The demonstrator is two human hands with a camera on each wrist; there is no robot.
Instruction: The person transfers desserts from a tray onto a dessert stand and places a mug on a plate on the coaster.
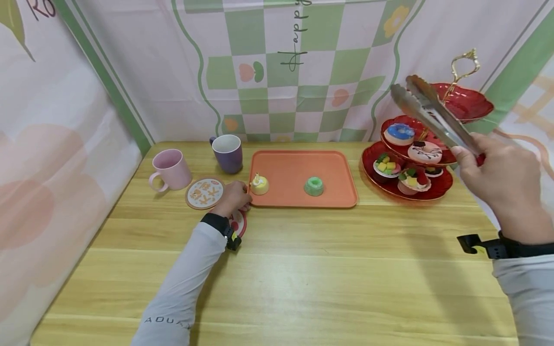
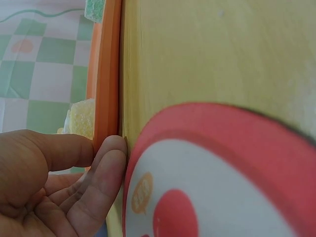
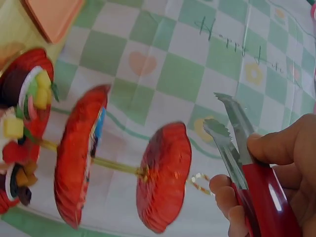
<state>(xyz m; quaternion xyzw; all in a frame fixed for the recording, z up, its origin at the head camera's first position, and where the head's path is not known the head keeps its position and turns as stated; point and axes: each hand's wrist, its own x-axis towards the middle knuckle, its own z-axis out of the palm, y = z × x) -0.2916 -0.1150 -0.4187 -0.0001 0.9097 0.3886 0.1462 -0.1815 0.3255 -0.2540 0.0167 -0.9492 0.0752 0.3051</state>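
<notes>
My left hand (image 1: 233, 198) pinches the near left corner of the orange tray (image 1: 285, 192), thumb and fingers on its rim (image 2: 106, 89) in the left wrist view. On the tray sit a small yellow cake (image 1: 259, 185), near that hand, and a green ring-shaped cake (image 1: 313, 186). A round red-rimmed coaster (image 2: 222, 128) lies partly under my left wrist. My right hand (image 1: 504, 178) grips metal tongs (image 3: 237, 143) by their red handles, raised in front of the tiered stand. The tongs' tips are apart, with nothing between them.
A red three-tier stand (image 1: 465, 103) at the right bears a blue-topped donut (image 1: 399, 133), a pink donut (image 1: 425, 152) and several cupcakes (image 1: 414, 181). At the left are a pink mug (image 1: 171, 169), a purple mug (image 1: 228, 156) and another round coaster (image 1: 205, 193). A patterned cloth (image 1: 281, 105) hangs behind.
</notes>
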